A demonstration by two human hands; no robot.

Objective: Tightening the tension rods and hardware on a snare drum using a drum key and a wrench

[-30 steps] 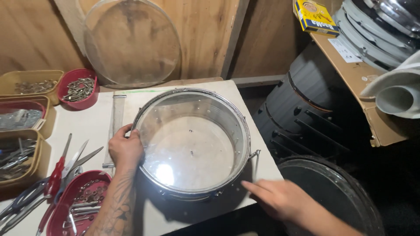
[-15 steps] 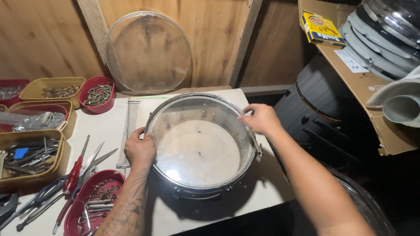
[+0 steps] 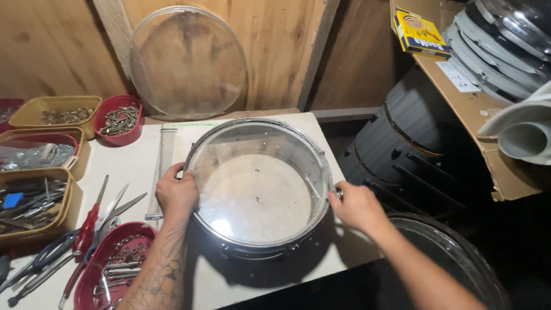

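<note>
From the head view, a snare drum with a clear head sits on the white counter, between both hands. The left hand curls its fingers onto the drum's left rim, and the right hand grips the right rim. Red-handled pliers and a red tray of screws lie left of the left forearm.

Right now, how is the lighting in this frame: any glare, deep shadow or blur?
Head view: sharp overall. Small glare spot on the clear drum head near its front-left edge; dark shadow under the drum on the white table; right side around the black shells is underlit. Left hand and right hand are unblurred.
</note>
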